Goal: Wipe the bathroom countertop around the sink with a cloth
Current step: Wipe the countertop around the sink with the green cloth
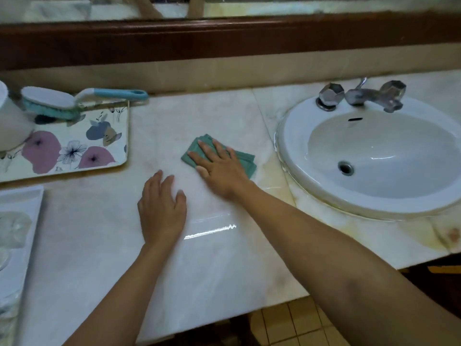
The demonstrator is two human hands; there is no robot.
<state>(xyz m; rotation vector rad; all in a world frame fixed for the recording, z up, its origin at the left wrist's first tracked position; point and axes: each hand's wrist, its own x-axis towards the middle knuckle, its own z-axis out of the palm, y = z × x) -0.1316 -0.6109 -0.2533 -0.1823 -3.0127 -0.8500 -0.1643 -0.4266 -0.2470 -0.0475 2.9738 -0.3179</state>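
Pressing flat right hand [219, 168] on folded green cloth [245, 159], glossy marble countertop [212, 258]

Two hands (left hand [162, 211], right hand [220, 168]), one cloth [245, 161], one sink [294, 151], one tap [361, 96], one brush [50, 98], two trays [117, 128] [25, 201].

Dim, soft, glare on countertop [212, 231]

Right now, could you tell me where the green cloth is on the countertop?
In the head view the green cloth lies flat on the countertop near the middle, just left of the sink, pressed under the flat right hand.
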